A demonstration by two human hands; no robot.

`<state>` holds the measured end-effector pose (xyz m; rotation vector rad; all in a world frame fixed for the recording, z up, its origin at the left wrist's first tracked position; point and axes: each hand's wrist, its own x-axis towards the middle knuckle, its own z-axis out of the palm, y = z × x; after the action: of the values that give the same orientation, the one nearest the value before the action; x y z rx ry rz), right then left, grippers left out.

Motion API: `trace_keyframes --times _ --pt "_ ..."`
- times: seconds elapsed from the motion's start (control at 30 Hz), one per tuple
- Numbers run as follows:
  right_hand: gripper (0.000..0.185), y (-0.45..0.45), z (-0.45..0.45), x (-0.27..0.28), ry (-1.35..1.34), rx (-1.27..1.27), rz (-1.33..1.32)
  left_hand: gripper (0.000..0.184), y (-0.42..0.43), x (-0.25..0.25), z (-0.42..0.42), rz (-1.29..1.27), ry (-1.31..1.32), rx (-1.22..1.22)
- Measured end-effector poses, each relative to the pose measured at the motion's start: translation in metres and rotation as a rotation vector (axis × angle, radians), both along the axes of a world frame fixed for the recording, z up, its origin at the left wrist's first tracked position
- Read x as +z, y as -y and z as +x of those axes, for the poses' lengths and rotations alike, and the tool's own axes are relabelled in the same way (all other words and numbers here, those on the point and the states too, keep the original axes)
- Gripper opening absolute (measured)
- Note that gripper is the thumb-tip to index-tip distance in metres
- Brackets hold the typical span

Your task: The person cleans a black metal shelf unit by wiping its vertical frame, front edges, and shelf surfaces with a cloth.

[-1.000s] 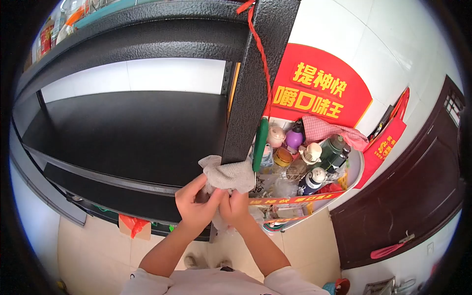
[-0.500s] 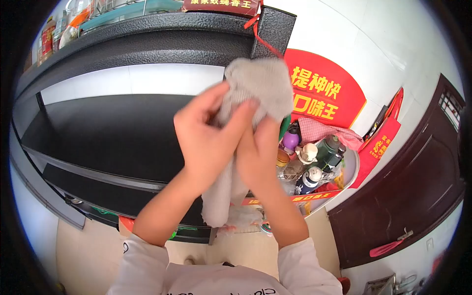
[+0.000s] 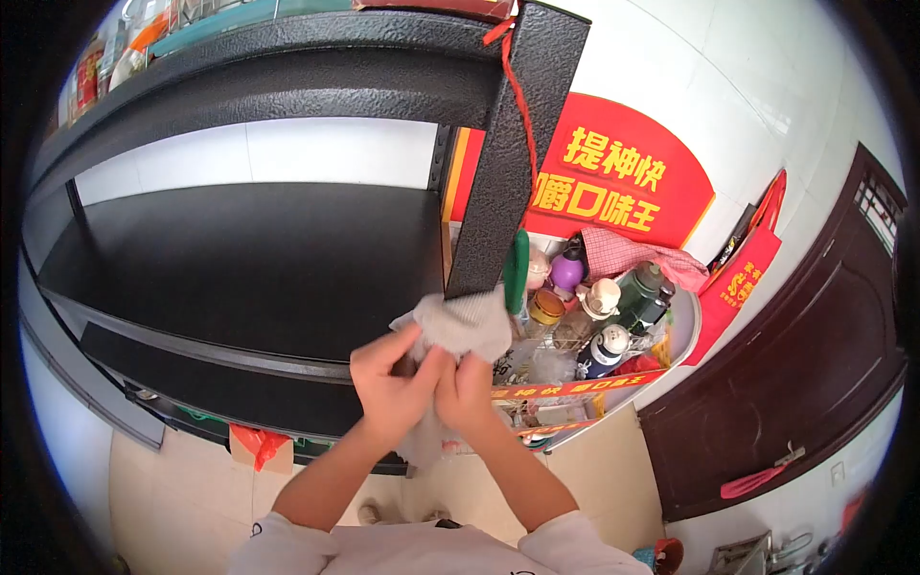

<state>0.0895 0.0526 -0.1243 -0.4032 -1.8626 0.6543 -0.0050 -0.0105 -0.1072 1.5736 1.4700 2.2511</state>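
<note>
A light grey cloth is bunched between my two hands, in front of the black shelf post. My left hand grips its left side with the thumb pressed on top. Close against it, my right hand pinches the cloth from the right. The lower part of the cloth hangs down behind my wrists. Whether the cloth touches the post, I cannot tell.
A black shelving unit fills the left. To the right, a red display stand holds several bottles and a checked cloth. Further right is a dark door. A box with a red bag sits under the shelves.
Both hands have moved down and slightly left with the cloth, from the upper part of the post to its lower part. The post is now in plain view.
</note>
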Motion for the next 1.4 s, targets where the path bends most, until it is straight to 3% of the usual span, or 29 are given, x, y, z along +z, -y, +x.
trace_keyframes --times 0.1,0.23,0.3,0.47,0.5,0.6,0.7,0.8,1.07,1.23,1.4 --pt "0.039 0.0 0.002 -0.027 0.064 0.02 -0.127 0.029 0.006 -0.011 0.005 -0.009 0.107 -0.091" --pt "0.038 0.0 0.001 -0.012 -0.012 0.05 -0.068 0.028 0.002 -0.001 0.005 -0.01 0.124 -0.1" --pt "0.037 0.003 0.001 0.005 0.01 0.071 -0.128 0.027 0.0 0.019 0.007 0.016 0.132 -0.096" --pt "0.032 -0.007 -0.014 0.097 -0.197 -0.08 0.322 0.029 -0.013 0.1 0.005 0.188 0.059 -0.08" --pt "0.03 -0.006 -0.018 0.118 -0.242 -0.061 0.284 0.031 -0.015 0.118 0.004 0.134 0.084 -0.079" --pt "0.026 -0.006 -0.022 0.143 -0.358 -0.022 0.197 0.031 -0.02 0.151 0.013 0.317 0.203 -0.232" --pt "0.027 -0.013 -0.024 0.136 -0.391 -0.005 0.241 0.03 -0.021 0.139 0.015 0.338 0.192 -0.191" --pt "0.031 -0.003 -0.013 0.117 -0.235 0.064 0.032 0.029 -0.014 0.119 0.011 0.202 0.18 -0.13" --pt "0.038 -0.002 0.002 -0.002 -0.019 0.082 -0.089 0.029 -0.005 -0.003 0.014 0.049 0.086 0.088" --pt "0.04 0.0 0.001 -0.013 -0.031 0.084 -0.14 0.029 0.0 -0.003 0.014 0.008 0.132 -0.003" --pt "0.038 0.001 -0.002 0.004 -0.075 0.109 -0.205 0.028 -0.003 0.03 0.019 0.1 0.188 -0.06"
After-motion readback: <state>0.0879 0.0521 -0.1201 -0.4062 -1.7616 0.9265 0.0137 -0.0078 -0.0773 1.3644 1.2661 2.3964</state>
